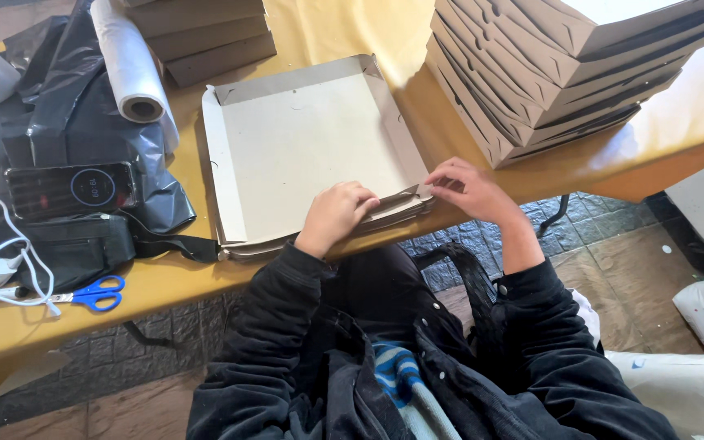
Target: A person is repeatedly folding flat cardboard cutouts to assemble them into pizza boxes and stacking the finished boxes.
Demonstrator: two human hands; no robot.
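Note:
A flat grey cardboard box blank point(311, 147) lies on the yellow table point(165, 277), its side flaps partly raised, on top of several more flat blanks. My left hand point(334, 216) presses on the near flap with curled fingers. My right hand point(470, 189) pinches the near right corner flap of the same blank. Both hands sit at the table's near edge, close together.
A stack of folded cardboard boxes point(564, 65) stands at the right, another stack point(205, 37) at the back. To the left lie a roll of plastic bags point(134, 73), black bags, a phone point(71, 187), blue scissors point(95, 293) and a white cable point(10, 253).

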